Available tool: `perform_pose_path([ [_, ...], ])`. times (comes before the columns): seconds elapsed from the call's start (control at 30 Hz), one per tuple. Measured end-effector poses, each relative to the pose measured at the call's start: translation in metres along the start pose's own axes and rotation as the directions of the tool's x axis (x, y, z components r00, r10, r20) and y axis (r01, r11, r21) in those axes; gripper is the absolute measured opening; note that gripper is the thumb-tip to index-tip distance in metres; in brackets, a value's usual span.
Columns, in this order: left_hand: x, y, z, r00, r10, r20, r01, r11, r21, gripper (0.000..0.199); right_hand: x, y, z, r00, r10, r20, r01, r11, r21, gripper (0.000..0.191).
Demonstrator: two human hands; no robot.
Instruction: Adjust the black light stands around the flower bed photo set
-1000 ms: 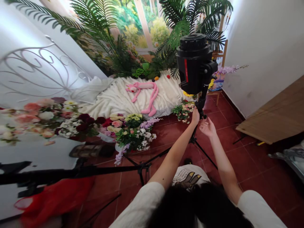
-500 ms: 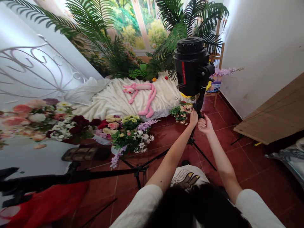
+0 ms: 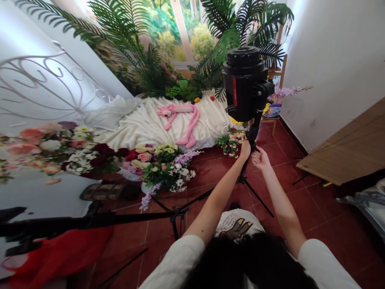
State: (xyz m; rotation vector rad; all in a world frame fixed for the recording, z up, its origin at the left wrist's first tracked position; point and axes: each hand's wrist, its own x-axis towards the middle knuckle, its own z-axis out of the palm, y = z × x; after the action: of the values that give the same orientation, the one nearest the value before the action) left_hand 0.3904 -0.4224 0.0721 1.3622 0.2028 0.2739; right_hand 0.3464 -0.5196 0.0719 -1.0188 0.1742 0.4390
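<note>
A black studio light (image 3: 245, 86) with a red stripe stands on a black tripod stand (image 3: 254, 130) in front of me. My left hand (image 3: 246, 149) is wrapped round the stand's pole just below the light. Close by on the right, my right hand (image 3: 261, 157) has its fingers curled at a knob on the pole; the fingertips pinch it, though the knob is mostly hidden. Below both hands the stand's legs spread over the red tiled floor (image 3: 288, 184).
Flower bunches (image 3: 168, 168) and a second black stand (image 3: 132, 218) lie left. A pink plush toy (image 3: 183, 108) rests on white cloth (image 3: 135, 120) behind. A wooden board (image 3: 345, 144) leans at the right, and red fabric (image 3: 60, 253) is at lower left.
The whole view has shifted slightly. Both hands stay at the pole, and the fingers of my right hand have turned a little.
</note>
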Motion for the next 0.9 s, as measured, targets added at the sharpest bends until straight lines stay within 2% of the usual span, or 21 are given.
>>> perform_pose_path([
  [0.07,0.0,0.001,0.0,0.999,-0.031,-0.017,0.031,0.999,-0.017,0.041,0.0,0.006,-0.005,0.968,-0.213,-0.13,0.177,0.954,-0.243,0.051],
  [0.13,0.0,0.002,0.0,0.998,-0.055,-0.023,0.054,0.998,-0.039,0.043,-0.001,0.008,-0.014,0.872,-0.446,-0.203,0.32,0.832,-0.453,0.053],
  [0.2,-0.001,0.002,0.0,0.998,-0.064,-0.008,0.063,0.997,-0.054,0.045,-0.002,0.006,-0.023,0.793,-0.567,-0.221,0.373,0.74,-0.56,0.054],
  [0.27,-0.002,0.003,0.0,0.997,-0.071,0.025,0.073,0.995,-0.062,0.049,-0.004,0.003,-0.03,0.765,-0.603,-0.228,0.388,0.713,-0.584,0.054],
  [0.33,-0.003,0.003,0.0,0.995,-0.083,0.052,0.086,0.994,-0.06,0.051,-0.005,0.001,-0.032,0.787,-0.568,-0.242,0.367,0.746,-0.555,0.056],
  [0.47,-0.005,0.004,-0.002,0.995,-0.085,0.048,0.087,0.995,-0.042,0.048,-0.007,0.01,-0.027,0.895,-0.327,-0.303,0.19,0.894,-0.405,0.057],
  [0.63,-0.003,-0.004,-0.004,0.994,-0.078,0.071,0.086,0.989,-0.12,0.046,-0.009,0.02,-0.021,0.924,-0.239,-0.297,0.152,0.945,-0.288,0.053],
  [0.77,0.001,-0.013,-0.007,0.995,-0.043,0.094,0.052,0.993,-0.103,0.041,-0.007,0.012,-0.017,0.979,-0.062,-0.196,0.026,0.983,-0.182,0.054],
  [0.83,0.001,-0.015,-0.011,0.995,0.011,0.096,-0.008,1.0,-0.03,0.034,-0.007,0.007,-0.015,0.98,-0.087,-0.18,0.051,0.979,-0.197,0.051],
  [0.9,-0.002,-0.015,-0.018,0.988,0.08,0.132,-0.089,0.994,0.064,0.026,-0.006,0.002,-0.013,0.948,-0.237,-0.21,0.178,0.947,-0.267,0.041],
])
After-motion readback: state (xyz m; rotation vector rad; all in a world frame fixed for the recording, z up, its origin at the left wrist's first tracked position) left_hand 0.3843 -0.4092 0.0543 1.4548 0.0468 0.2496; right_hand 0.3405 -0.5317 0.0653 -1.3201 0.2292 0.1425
